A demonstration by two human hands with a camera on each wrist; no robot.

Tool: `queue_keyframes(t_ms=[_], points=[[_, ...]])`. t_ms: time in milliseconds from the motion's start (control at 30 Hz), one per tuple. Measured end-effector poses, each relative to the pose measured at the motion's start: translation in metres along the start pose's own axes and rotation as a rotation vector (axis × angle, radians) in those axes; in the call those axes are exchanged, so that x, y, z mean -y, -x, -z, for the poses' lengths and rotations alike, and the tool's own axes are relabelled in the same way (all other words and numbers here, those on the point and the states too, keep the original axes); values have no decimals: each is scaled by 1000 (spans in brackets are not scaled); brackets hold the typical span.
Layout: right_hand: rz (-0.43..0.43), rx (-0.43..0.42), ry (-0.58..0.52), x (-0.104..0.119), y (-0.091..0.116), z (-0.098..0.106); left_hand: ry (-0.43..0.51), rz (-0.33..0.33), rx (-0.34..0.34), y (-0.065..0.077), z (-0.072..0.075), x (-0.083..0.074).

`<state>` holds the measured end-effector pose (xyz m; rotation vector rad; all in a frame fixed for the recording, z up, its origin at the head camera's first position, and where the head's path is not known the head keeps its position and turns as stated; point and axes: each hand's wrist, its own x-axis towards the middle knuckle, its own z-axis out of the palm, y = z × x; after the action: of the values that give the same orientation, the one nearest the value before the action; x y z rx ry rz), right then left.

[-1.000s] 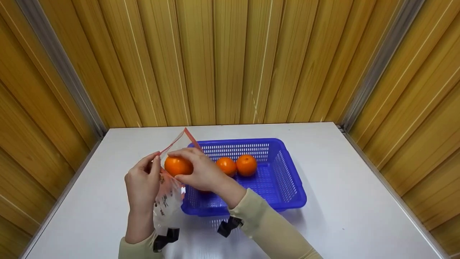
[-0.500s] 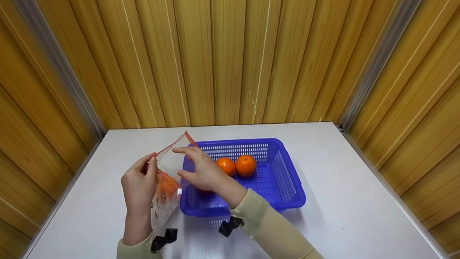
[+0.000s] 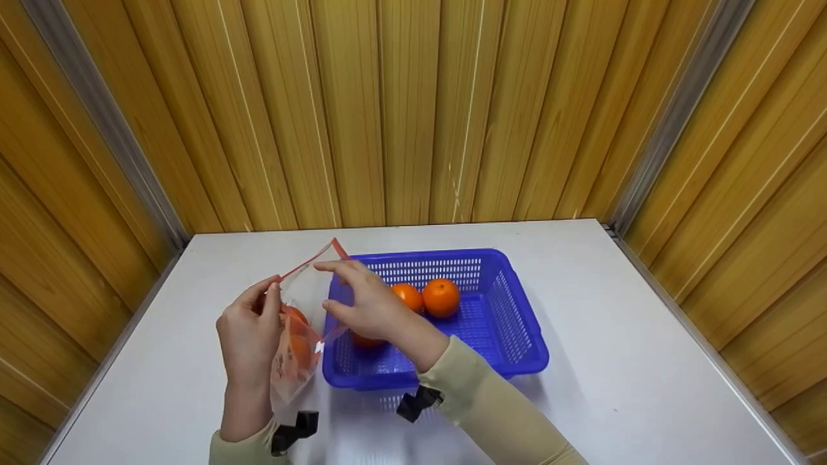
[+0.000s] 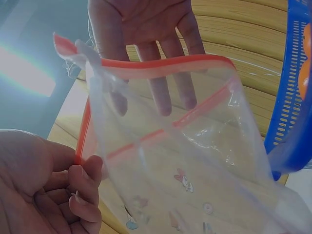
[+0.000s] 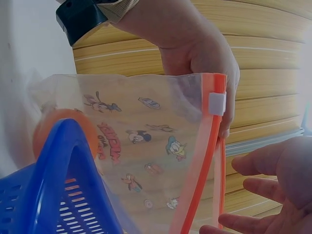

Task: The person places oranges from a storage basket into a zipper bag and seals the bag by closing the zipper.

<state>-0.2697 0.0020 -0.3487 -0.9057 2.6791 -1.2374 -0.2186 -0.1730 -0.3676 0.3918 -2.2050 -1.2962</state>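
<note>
**White table (image 3: 633, 349): basket (image 3: 533, 323) and bag (image 5: 151, 136) examined**

The basket sat roughly midway between the table's left and right edges. Just beside it, toward the table's left edge, the clear bag was held with its mouth parted. I judged the bag light, limp and slick, apt to sag under weight; its stiffer red edge (image 5: 208, 139) seemed the best grip, with support beneath the base.

The left hand (image 3: 251, 329) pinched that edge between thumb and fingers. The right hand (image 3: 368, 300) was at the mouth, fingers spread, holding nothing; I could not confirm contact with the bag.

At least one orange (image 5: 53, 124) lay low in the bag. Three basket oranges (image 3: 441, 298) were visible, two toward the table's far edge. All appeared firm, smooth and prone to roll, best taken round the middle.

A white slider (image 5: 217, 103) sat on the red edge.
</note>
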Motion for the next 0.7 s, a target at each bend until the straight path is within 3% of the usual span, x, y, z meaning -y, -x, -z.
queue_keyframes(t_ms=[400,700], points=[[9,-21,3,-3,-1,14,-5,1,3,1,0,0],[48,-84,18,-20,-2,31,13,-21,-8,1,0,1]])
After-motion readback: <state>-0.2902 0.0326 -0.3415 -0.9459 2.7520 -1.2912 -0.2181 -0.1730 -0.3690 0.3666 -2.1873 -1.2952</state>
